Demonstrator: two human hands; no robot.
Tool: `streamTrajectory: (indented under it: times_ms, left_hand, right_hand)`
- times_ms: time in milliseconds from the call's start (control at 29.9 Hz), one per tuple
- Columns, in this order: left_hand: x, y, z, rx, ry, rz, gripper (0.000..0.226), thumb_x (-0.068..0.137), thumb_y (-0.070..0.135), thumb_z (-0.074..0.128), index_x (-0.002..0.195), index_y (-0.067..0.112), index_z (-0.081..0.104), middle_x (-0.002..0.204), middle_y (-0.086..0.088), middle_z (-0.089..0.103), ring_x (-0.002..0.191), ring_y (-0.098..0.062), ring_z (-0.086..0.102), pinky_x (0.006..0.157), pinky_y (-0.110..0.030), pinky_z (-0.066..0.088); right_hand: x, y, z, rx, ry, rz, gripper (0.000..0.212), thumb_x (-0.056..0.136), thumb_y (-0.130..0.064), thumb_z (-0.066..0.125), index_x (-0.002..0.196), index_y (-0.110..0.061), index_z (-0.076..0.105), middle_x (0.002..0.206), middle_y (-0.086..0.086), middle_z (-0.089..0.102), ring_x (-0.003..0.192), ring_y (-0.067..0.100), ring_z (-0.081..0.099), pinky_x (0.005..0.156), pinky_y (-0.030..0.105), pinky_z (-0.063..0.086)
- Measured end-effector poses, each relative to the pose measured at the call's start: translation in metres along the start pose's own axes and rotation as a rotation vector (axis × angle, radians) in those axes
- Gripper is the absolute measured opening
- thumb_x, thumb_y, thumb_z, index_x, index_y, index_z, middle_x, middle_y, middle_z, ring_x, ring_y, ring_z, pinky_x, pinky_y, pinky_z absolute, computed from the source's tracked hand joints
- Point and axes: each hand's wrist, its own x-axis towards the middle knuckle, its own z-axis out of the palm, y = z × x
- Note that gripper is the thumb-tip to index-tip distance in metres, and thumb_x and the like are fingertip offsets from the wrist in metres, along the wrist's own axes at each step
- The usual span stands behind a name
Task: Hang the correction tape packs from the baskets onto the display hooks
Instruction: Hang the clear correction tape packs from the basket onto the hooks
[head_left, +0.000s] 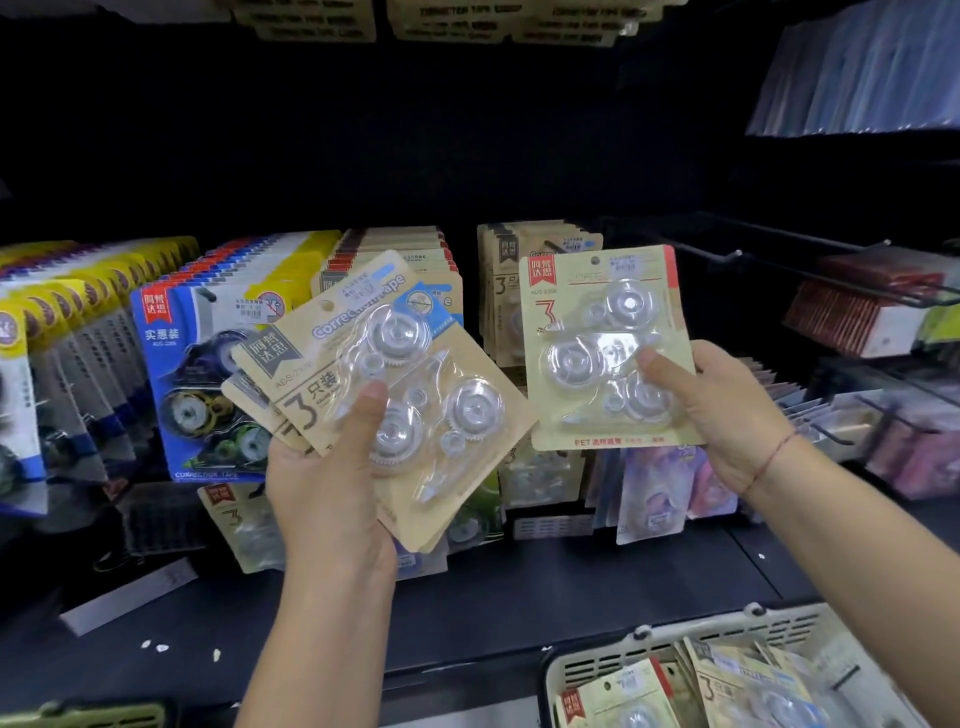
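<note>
pack (605, 348), single, red-edged: upright, hang hole uppermost, pinched at its lower right edge by right hand (727, 415), just in front of matching hung row (511, 270). left hand (322, 478) grips tilted fan of packs (395, 384), farther from that row. basket (675, 639) below right, part-filled.

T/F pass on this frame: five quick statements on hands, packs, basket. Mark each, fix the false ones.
1. The left hand holds a fanned stack of packs. True.
2. The right hand is empty. False: it holds a single pack, thumb on its front.
3. The single pack already hangs on a hook. False: it is in the right hand, in front of the display, nothing through its hole.
4. The basket at lower right contains packs. True.
5. The blue packs hang right of the beige rows. False: they hang left of them.
</note>
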Motion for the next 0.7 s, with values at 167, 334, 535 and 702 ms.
streamTrajectory:
  times_ms: [167,334,535,702]
  left_hand:
    - [0.0011,-0.0008,-0.0003,0.019,0.012,-0.004,0.035,0.083,0.009,0.078,0.110,0.029,0.067,0.098,0.013,0.078,0.091,-0.009,0.076,0.066,-0.028,0.062]
    - [0.0045,0.0004,-0.0012,0.026,0.024,-0.021,0.040,0.081,0.013,0.080,0.116,0.028,0.066,0.101,0.012,0.078,0.094,-0.012,0.076,0.074,-0.036,0.063]
    - [0.0073,0.0040,-0.0013,0.012,0.027,-0.008,0.049,0.082,0.013,0.080,0.127,0.024,0.064,0.106,0.010,0.078,0.096,-0.013,0.075,0.069,-0.033,0.063]
    - [0.0077,0.0032,-0.0006,0.017,0.030,-0.012,0.050,0.081,0.013,0.080,0.127,0.024,0.064,0.109,0.008,0.077,0.100,-0.015,0.075,0.082,-0.041,0.062]
  right_hand:
    - [0.0004,0.0004,-0.0005,-0.009,-0.004,0.013,0.014,0.092,-0.032,0.064,0.094,-0.018,0.062,0.098,0.006,0.066,0.086,0.022,0.063,0.073,0.039,0.052]
    - [-0.0013,0.0018,0.0029,-0.004,-0.033,0.004,0.015,0.092,-0.031,0.064,0.089,-0.016,0.061,0.096,0.009,0.060,0.088,0.025,0.057,0.077,0.042,0.046]
    - [-0.0057,0.0065,0.0050,0.034,0.033,-0.036,0.014,0.091,-0.031,0.066,0.087,-0.018,0.062,0.096,0.011,0.062,0.087,0.027,0.058,0.076,0.040,0.048]
    - [-0.0046,0.0073,0.0055,0.018,0.086,-0.039,0.014,0.090,-0.033,0.067,0.090,-0.020,0.062,0.105,0.015,0.068,0.094,0.032,0.063,0.084,0.048,0.053]
